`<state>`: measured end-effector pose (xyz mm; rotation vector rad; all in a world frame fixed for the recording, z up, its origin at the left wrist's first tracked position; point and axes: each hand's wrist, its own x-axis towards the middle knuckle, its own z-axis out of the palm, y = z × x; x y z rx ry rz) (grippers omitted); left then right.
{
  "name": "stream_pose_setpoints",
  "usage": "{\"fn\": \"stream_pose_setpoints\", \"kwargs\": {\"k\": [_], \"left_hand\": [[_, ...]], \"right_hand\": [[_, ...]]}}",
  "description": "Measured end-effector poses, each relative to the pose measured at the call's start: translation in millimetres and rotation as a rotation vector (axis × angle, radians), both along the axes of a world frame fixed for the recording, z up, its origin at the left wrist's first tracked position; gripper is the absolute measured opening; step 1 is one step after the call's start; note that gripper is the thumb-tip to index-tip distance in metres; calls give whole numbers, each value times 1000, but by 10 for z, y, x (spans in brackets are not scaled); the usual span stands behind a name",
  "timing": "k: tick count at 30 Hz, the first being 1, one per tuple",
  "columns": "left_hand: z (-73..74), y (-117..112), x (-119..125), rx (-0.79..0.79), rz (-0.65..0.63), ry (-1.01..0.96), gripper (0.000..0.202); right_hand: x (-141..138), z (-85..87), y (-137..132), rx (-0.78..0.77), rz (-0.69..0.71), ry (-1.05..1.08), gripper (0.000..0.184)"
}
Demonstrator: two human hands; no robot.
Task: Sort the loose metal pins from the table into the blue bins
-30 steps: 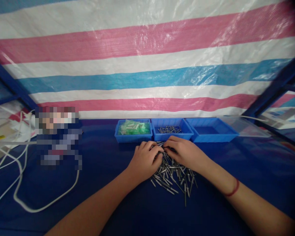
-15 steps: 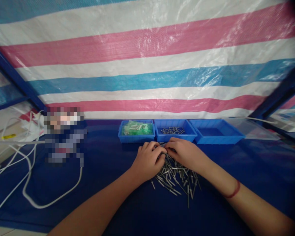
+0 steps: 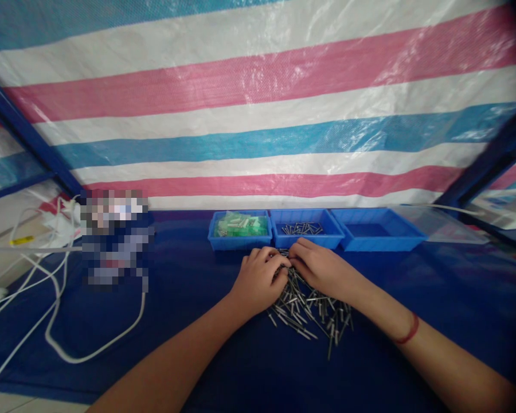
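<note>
A heap of silver blind rivets [image 3: 301,307] lies loose on the blue table top, between and in front of my wrists. My left hand [image 3: 258,278] rests over the left side of the heap, its fingers curled inward at the far edge. Facing it, my right hand [image 3: 318,265] has its fingers pinched together, the tips almost meeting those of the left. Whatever the fingertips hold is hidden behind the fingers and knuckles. Just beyond the hands stands a blue bin [image 3: 337,236] with more rivets inside.
To the left a blue bin [image 3: 241,245] holds green and clear plastic packets. A third blue bin [image 3: 382,244], with nothing visible inside, stands at the right beside a clear plastic sheet [image 3: 447,226]. White cables [image 3: 54,327] run over the left side. A striped tarp [image 3: 258,137] hangs behind.
The view has shifted slightly. Both hands stay at the far edge of the heap with nearly the same grip; a few rivets at the near edge look slightly shifted.
</note>
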<state>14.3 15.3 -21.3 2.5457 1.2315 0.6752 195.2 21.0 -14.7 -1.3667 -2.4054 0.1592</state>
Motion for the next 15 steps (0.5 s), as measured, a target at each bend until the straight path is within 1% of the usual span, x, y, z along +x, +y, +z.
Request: {"fn": "stream_pose_setpoints", "kwargs": {"k": [4, 8, 13, 15], "left_hand": [[-4, 14, -9, -7, 11, -43, 19], [10, 27, -20, -4, 36, -139, 26], [30, 42, -14, -8, -38, -194, 23], [28, 53, -12, 1, -42, -206, 21]], "right_hand": [[-2, 5, -35, 34, -4, 122, 14], [-14, 41, -104, 5, 52, 258, 13], [-27, 110, -164, 11, 117, 418, 15], [-30, 129, -173, 8, 136, 453, 16]]}}
